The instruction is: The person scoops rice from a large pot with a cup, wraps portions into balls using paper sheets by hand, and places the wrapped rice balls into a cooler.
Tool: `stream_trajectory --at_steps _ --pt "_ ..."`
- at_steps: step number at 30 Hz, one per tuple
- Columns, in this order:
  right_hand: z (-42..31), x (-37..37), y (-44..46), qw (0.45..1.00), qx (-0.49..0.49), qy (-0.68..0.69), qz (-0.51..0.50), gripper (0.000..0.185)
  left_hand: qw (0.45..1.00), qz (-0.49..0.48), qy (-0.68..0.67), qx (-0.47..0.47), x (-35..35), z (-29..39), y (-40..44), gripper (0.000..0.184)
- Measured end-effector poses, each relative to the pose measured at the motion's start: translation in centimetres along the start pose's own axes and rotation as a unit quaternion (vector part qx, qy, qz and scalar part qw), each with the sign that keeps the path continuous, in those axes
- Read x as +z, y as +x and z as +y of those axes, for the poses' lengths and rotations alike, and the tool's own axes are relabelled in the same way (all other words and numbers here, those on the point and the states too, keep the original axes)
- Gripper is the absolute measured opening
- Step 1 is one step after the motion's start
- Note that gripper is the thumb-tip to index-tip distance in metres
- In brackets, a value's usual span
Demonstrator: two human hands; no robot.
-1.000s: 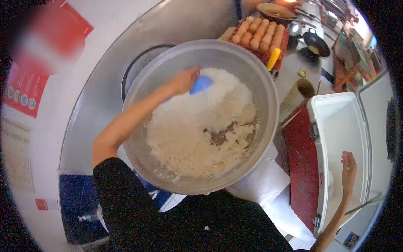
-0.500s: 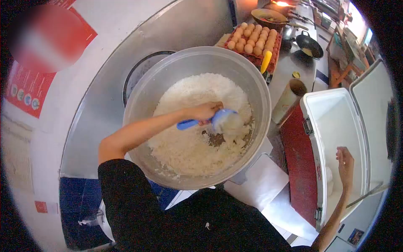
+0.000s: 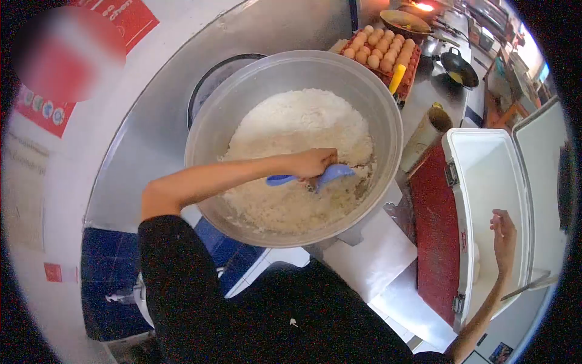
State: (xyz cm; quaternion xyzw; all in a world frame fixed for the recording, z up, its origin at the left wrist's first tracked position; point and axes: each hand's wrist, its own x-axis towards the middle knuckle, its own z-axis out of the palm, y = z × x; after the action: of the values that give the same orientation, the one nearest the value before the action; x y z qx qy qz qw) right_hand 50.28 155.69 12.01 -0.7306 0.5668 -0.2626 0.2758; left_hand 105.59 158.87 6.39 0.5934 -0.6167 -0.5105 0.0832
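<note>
A large metal basin (image 3: 209, 136) of white rice (image 3: 303, 112) stands in front of me. My left hand (image 3: 315, 162) is inside it, closed around a blue plastic scoop (image 3: 335, 176). The scoop's handle points left and its bowl lies tilted at the rice surface, the blue outside showing. Part of the grip is hidden by my fingers. Off to the right, my right hand (image 3: 503, 230) is raised over an open white-lined cooler box (image 3: 451, 182), its fingers loosely extended and holding nothing I can see.
An egg tray (image 3: 409, 79) full of eggs sits behind the basin, a yellow handle (image 3: 397, 79) beside it. A tall cylinder (image 3: 424, 136) stands between basin and cooler. Farther back are a black wok (image 3: 459, 67), another pan (image 3: 406, 21) and a burner flame (image 3: 422, 7).
The scoop has turned over from showing rice in its bowl to showing its blue outside. My left hand stays at the rice. The view has shifted slightly; my right hand is about where it was.
</note>
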Motion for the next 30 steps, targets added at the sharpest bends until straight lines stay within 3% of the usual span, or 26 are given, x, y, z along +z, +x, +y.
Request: stream_trajectory --at_steps 1,2,4,6,8,9,12,17,18,19,20,22,23,24,25,26,27,28,29,30 --pt "-0.2 0.0 -0.1 1.000 -0.002 -0.001 0.012 0.025 0.995 -0.013 0.036 0.091 1.3 -1.2 1.8 0.023" --pt "-0.4 -0.1 -0.3 1.000 -0.003 -0.009 0.018 0.025 0.994 -0.013 0.035 0.100 2.2 -2.6 3.0 0.023" --pt "-1.5 -0.5 -0.4 0.999 -0.017 -0.028 0.003 0.023 0.992 -0.091 -0.069 -0.055 4.2 -1.5 1.8 0.028" --pt "-2.6 -0.4 -0.9 1.000 0.009 -0.011 0.015 0.021 0.995 -0.063 -0.060 -0.042 3.9 0.0 -0.8 0.032" --pt "-2.8 -0.4 -0.8 0.999 -0.003 -0.030 0.020 0.022 0.984 -0.118 -0.081 -0.102 3.3 0.3 -3.0 0.034" --pt "-3.2 -0.5 -0.8 0.999 -0.012 -0.029 0.021 0.022 0.986 -0.137 -0.067 -0.065 3.1 -0.3 -3.9 0.037" --pt "-4.0 -0.9 -1.5 0.997 -0.035 -0.065 0.036 0.022 0.974 -0.088 -0.175 -0.118 1.8 2.6 -8.5 0.036" --pt "-7.3 -1.8 -3.2 0.982 -0.115 -0.075 0.130 0.017 0.949 0.025 -0.302 -0.090 0.5 6.0 -13.3 0.032" --pt "-8.6 -1.7 -3.8 0.982 -0.107 -0.072 0.138 0.017 0.912 0.065 -0.404 -0.019 1.0 6.7 -13.7 0.033" --pt "-9.9 -1.5 -4.5 0.953 -0.155 -0.118 0.233 0.016 0.860 0.098 -0.497 0.051 1.5 7.5 -13.7 0.034" --pt "-11.1 -1.0 -6.0 0.912 -0.194 -0.167 0.322 0.015 0.868 0.084 -0.487 0.046 2.6 8.7 -13.1 0.034" --pt "-14.0 1.5 -10.1 0.897 -0.201 -0.079 0.386 0.015 0.807 -0.100 -0.553 0.181 7.3 11.0 -10.7 0.034" --pt "-13.0 4.2 -12.4 0.887 -0.251 -0.002 0.387 0.010 0.754 -0.195 -0.583 0.233 10.6 12.1 -9.3 0.035" --pt "-10.1 8.3 -14.4 0.880 -0.318 0.072 0.345 0.008 0.685 -0.287 -0.610 0.277 14.2 13.0 -7.9 0.036" --pt "-9.4 10.1 -16.9 0.901 -0.345 0.001 0.264 0.010 0.597 -0.366 -0.641 0.314 18.6 13.4 -7.4 0.037" --pt "-6.2 15.1 -19.1 0.939 -0.305 0.033 0.159 0.009 0.555 -0.333 -0.715 0.264 22.7 11.8 -6.8 0.037" --pt "-4.4 19.6 -21.0 0.941 -0.255 0.112 0.192 0.012 0.502 -0.293 -0.783 0.221 26.8 10.2 -6.3 0.036" --pt "-0.6 24.1 -23.4 0.971 -0.196 0.101 0.093 0.010 0.448 -0.247 -0.839 0.187 30.9 8.6 -5.7 0.036" --pt "3.1 27.5 -26.1 0.986 -0.138 0.095 -0.010 0.012 0.453 -0.208 -0.856 0.135 34.2 5.4 -3.7 0.032" --pt "5.3 29.4 -28.3 0.988 -0.119 0.096 -0.010 0.012 0.460 -0.168 -0.868 0.084 36.8 2.1 -2.1 0.028"
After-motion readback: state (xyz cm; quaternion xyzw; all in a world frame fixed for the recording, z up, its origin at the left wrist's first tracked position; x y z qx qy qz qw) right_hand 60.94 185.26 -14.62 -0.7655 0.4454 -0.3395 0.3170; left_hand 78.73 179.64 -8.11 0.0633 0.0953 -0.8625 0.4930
